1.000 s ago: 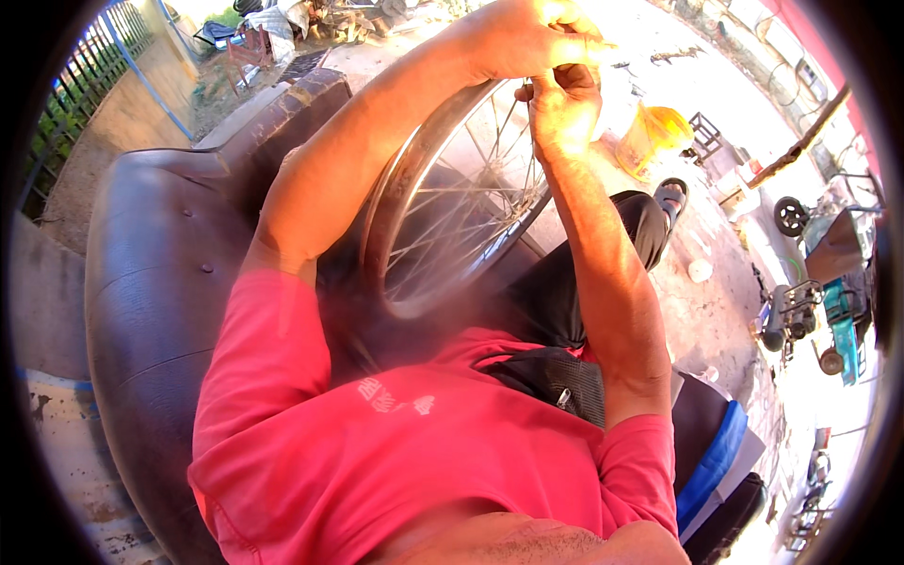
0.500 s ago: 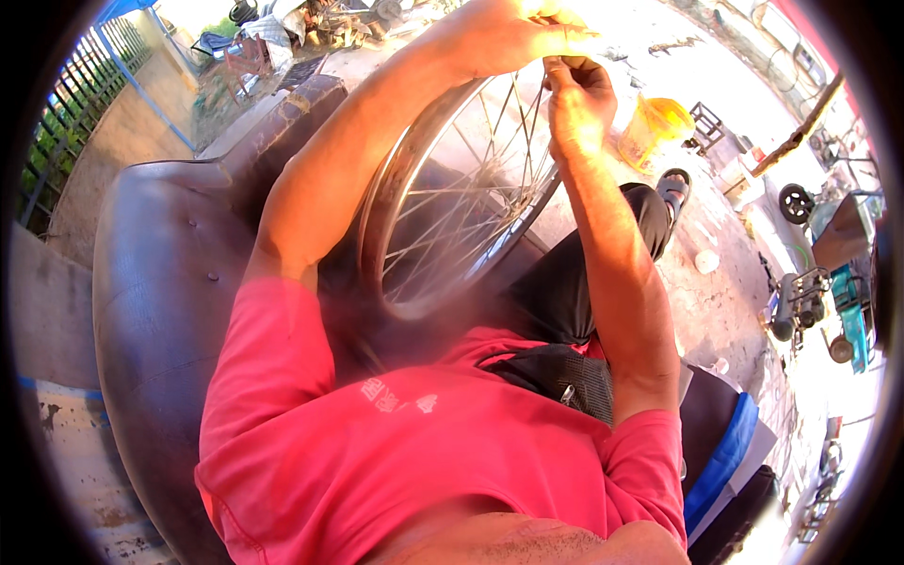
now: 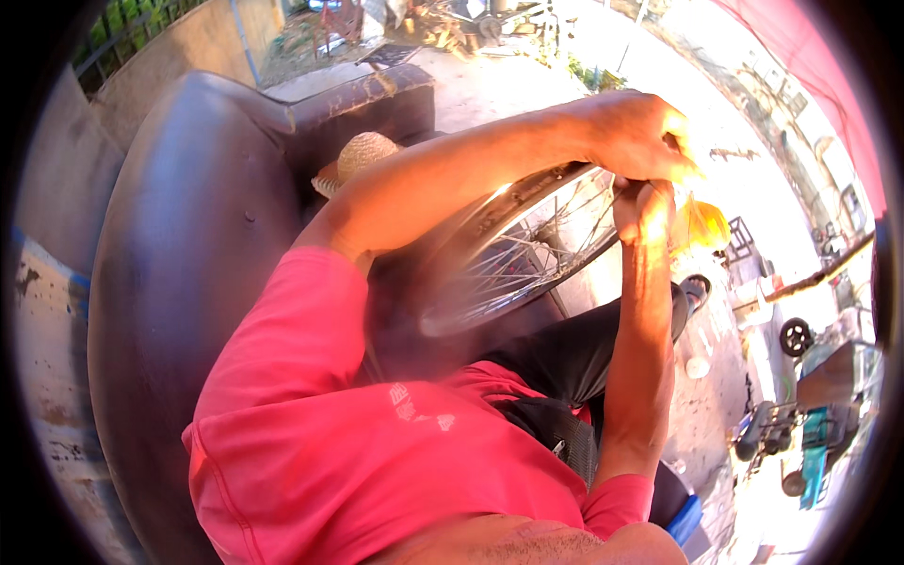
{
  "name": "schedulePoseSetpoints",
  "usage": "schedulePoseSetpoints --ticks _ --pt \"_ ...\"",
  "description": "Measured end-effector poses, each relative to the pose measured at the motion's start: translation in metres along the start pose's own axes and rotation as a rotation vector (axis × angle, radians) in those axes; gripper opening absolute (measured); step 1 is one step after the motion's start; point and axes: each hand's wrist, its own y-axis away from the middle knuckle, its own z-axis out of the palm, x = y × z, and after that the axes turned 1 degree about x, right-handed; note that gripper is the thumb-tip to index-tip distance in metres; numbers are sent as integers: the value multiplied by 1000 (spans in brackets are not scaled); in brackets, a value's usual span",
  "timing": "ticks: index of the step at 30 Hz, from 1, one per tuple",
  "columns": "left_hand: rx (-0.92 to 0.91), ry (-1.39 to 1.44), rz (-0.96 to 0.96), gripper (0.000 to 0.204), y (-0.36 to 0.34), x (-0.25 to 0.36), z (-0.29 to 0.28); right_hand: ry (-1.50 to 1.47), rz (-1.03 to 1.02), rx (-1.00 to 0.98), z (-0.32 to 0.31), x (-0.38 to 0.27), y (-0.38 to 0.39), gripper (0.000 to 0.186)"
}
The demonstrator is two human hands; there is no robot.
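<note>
the wheel [image 3: 546, 235] stands tilted between the arms, beside a leg [image 3: 556, 347]; left hand [image 3: 642, 137] and right hand [image 3: 645, 209] meet near its far edge, fingers curled, glare hiding whether they grasp anything; work seems underway, what's done or left unclear

Open ground [image 3: 471, 99] beyond obstructing wheel [image 3: 546, 235]
</note>
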Motion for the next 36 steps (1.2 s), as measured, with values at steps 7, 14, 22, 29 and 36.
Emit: schedulePoseSetpoints --ticks 7,14,22,29,36 --pt "11 -4 98 32 8 -6 -2 -3 24 76 6 8 6 42" --pt "42 -58 169 32 26 -2 -7 -22 87 -22 9 6 22 54" --pt "17 -86 140 35 37 6 -12 -35 17 -38 3 15 21 49" --pt "35 -116 132 38 49 15 -15 395 -134 -61 -5 1 24 52" --pt "80 -169 187 51 56 10 -13 371 -73 65 -23 -5 7 53"
